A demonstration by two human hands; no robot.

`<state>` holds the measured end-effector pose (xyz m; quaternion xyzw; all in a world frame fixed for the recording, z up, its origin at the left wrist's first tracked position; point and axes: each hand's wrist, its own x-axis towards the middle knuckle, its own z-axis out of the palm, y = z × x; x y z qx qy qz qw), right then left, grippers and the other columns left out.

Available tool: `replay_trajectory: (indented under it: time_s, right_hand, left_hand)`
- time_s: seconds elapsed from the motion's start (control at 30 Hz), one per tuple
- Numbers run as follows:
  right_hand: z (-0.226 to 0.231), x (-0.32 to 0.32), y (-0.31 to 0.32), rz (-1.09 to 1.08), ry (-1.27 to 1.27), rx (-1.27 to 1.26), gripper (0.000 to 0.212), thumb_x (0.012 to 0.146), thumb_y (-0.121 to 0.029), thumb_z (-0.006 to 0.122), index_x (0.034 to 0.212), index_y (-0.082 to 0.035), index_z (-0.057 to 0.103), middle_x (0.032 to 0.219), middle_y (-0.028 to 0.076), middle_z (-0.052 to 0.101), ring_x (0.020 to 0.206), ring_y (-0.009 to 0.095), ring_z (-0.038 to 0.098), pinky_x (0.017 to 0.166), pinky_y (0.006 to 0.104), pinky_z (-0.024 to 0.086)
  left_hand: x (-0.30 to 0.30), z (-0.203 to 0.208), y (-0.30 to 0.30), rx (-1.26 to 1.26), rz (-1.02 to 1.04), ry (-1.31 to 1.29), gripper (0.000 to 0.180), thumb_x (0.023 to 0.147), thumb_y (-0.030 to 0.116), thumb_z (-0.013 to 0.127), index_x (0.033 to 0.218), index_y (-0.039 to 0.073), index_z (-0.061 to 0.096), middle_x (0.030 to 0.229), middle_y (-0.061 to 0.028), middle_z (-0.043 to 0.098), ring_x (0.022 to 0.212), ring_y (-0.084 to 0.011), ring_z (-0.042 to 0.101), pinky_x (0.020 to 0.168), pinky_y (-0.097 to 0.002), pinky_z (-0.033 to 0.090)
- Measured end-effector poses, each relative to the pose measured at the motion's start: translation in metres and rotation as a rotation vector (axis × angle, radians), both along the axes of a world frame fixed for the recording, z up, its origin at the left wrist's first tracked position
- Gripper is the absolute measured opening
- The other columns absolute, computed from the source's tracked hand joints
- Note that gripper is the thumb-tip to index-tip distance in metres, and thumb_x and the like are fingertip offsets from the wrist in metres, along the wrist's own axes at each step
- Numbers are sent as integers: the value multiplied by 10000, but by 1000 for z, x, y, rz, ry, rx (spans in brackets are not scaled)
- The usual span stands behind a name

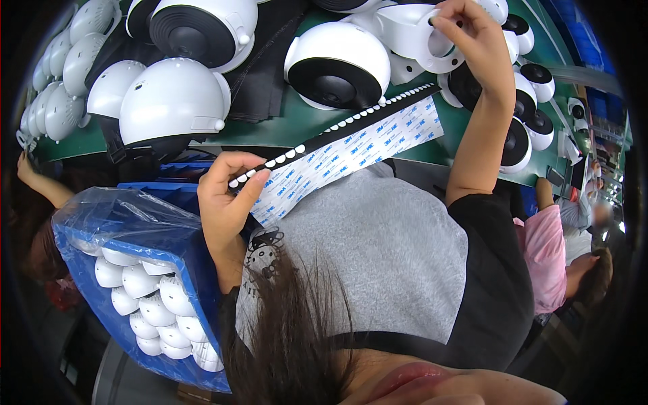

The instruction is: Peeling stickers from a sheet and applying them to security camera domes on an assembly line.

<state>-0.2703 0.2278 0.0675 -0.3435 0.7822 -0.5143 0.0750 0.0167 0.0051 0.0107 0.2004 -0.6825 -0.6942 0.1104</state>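
Note:
My left hand (228, 190) pinches the near left end of a sheet of adhesive pads (351, 152). The sheet has a white backing with blue print and a black strip edged by a row of white round tabs. It slants up to the right, along the table's front edge. At the upper right, my right hand (480, 50) is closed, fingertips pressed together at a white ring-shaped bracket (410, 32). Whatever small thing they pinch, if any, I cannot make out. Just left of the bracket lies a white dome housing (337, 64) with a black round face.
More white dome housings (169, 101) crowd the green table (260, 135) at left, and others (516, 145) at right. White shells (156, 310) fill a plastic-lined blue bin (169, 250) by my left side. Other people work nearby, one in a pink sleeve (545, 250).

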Motion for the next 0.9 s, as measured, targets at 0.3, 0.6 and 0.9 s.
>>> replay_trajectory:
  time_s: [0.3,0.6,0.9]
  right_hand:
    - [12,32,-23,-114,639,149,329,772,-73,608,1080,-14,507,965,71,554,862,144,532,757,263,424]
    - [-6,147,-94,709,422,104,142,691,-67,629,801,-19,553,769,70,478,743,237,505,650,344,423]
    - [3,133,-59,618,570,35,164,676,-50,657,801,-24,554,837,68,485,752,208,514,588,299,441]
  left_hand:
    - [1,6,6,49,-43,21,229,727,-31,659,924,-17,544,809,-58,617,749,-71,565,662,-197,435]
    - [-1,10,15,-159,-33,193,368,723,-42,626,1009,7,399,834,-104,629,769,-89,574,699,-217,435]
    - [1,13,16,-85,-20,101,209,741,-62,616,875,-13,463,815,-102,626,710,-81,566,630,-195,431]
